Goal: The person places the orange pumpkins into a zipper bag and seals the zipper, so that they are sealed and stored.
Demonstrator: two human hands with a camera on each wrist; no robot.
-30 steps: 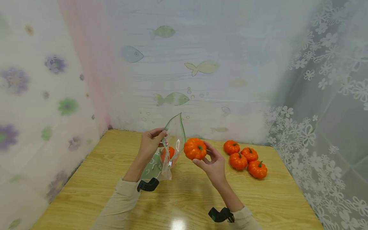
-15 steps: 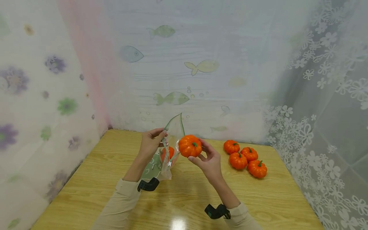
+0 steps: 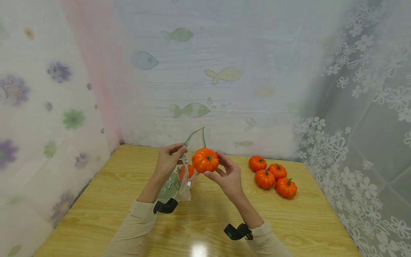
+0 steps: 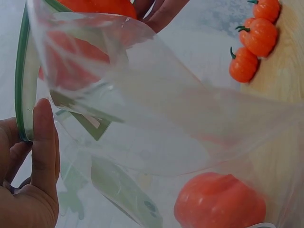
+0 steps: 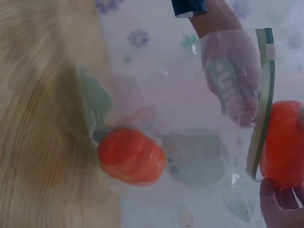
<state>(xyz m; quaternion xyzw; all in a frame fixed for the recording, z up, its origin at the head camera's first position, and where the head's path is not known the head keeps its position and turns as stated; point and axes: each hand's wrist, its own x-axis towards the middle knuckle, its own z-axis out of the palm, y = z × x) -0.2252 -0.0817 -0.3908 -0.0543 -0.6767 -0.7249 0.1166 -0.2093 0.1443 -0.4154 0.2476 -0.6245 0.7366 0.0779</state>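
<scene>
Right hand [image 3: 229, 175] gripping a small orange pumpkin [image 3: 205, 160] between curled fingers and thumb, now touching the green-edged mouth of the clear zip bag [image 3: 187, 167]. Having drifted leftward over the last second, from well clear of the bag to right at its opening, so likely closing in on dropping it inside. Left hand [image 3: 168, 160] pinching the near lip of the bag at its zip edge, holding the mouth up and spread; same pinch as a second ago. Already lying at the bottom of the bag, one pumpkin inside [image 5: 131, 155], resting low against the wooden table [image 3: 106, 200].

Mouth looking only a little wider than the pumpkin, with the far lip standing up in a peak behind it, so little slack on either side for entry. Plenty of bare tabletop showing in front of and beside both forearms. Farther right, sitting untouched in a tight cluster, three more pumpkins [image 3: 271, 175], well apart from the bag. Beyond, closing off the table's back and side edges, patterned curtains [image 3: 199, 89].
</scene>
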